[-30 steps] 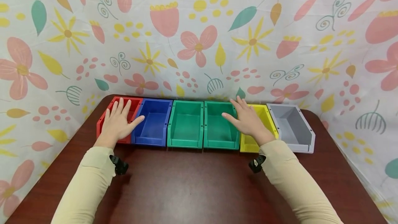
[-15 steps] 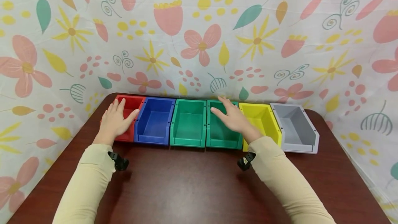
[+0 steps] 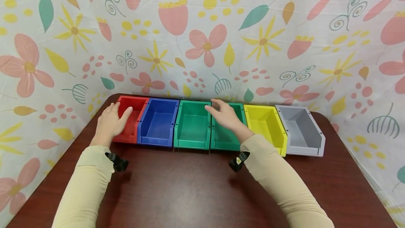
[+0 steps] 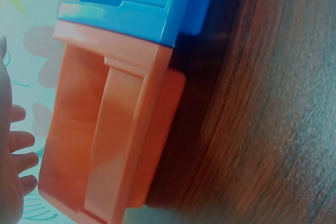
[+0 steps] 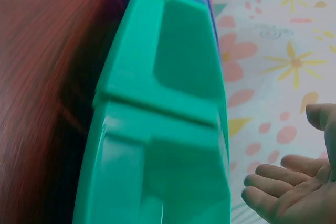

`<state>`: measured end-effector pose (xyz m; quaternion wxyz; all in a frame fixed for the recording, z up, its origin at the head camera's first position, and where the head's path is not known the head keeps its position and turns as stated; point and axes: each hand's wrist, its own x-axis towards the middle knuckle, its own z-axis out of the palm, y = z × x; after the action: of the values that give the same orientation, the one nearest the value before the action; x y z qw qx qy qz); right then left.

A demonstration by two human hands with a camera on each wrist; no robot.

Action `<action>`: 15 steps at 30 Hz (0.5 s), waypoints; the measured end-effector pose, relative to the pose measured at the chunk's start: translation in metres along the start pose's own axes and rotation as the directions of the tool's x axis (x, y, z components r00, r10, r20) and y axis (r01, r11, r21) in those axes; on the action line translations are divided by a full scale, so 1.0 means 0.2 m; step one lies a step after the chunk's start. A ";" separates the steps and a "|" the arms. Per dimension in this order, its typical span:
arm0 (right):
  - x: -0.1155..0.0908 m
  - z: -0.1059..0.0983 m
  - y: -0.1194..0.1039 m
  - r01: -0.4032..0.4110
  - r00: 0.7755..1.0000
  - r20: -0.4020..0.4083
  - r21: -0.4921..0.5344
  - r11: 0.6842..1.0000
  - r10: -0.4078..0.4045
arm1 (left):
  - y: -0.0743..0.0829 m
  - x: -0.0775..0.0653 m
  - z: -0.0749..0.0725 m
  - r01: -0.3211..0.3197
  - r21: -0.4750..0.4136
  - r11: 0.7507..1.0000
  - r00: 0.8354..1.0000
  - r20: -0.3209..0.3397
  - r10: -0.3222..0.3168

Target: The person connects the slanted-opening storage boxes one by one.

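Observation:
In the head view my left hand [image 3: 109, 124] is at the left side of the red bin [image 3: 134, 98], thumb spread, fingers loosely bent and holding nothing. The left wrist view has the left hand [image 4: 13, 161] at its left edge, beside the same bin [image 4: 118, 135]. My right hand [image 3: 227, 118] hovers over the right green bin [image 3: 226, 146], thumb and fingers parted with nothing between them. Seen from the right wrist, the right hand [image 5: 294, 190] is palm-side visible, apart from the green bin [image 5: 118, 166]. The hand hides part of that bin in the head view.
A blue bin [image 3: 155, 141], another green bin [image 3: 191, 144], a yellow bin [image 3: 264, 124] and a grey bin [image 3: 300, 149] complete the row along the back of the dark wooden table [image 3: 186, 185]. A flower-patterned cloth [image 3: 202, 10] hangs behind. Black wrist cameras are strapped on both sleeves.
My right hand has moved left, from beside the yellow bin to over the right green bin. My left hand has shifted left and toward me, its fingers less spread. The bins stay put.

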<state>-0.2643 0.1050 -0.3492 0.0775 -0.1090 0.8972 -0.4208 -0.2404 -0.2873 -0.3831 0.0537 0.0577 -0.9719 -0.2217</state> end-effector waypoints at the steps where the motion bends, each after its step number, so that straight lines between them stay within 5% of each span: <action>1: 0.00 0.01 -0.01 -0.009 1.000 0.003 0.017 1.000 0.009 | -0.01 0.00 0.00 0.005 -0.004 1.000 1.000 0.000 -0.005; 8: 0.05 0.09 -0.10 -0.053 0.997 0.064 0.192 0.980 0.042 | -0.05 0.00 -0.02 0.056 -0.061 0.997 0.998 0.016 -0.055; 15: 0.09 0.20 -0.17 -0.114 0.988 0.147 0.434 0.894 0.054 | -0.10 0.00 -0.02 0.119 -0.144 0.982 0.992 0.056 -0.112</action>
<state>-0.2683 0.0498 -0.3487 0.1772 -0.0772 0.7753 -0.6012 -0.2386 -0.3064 -0.3870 0.0217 0.1046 -0.9489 -0.2968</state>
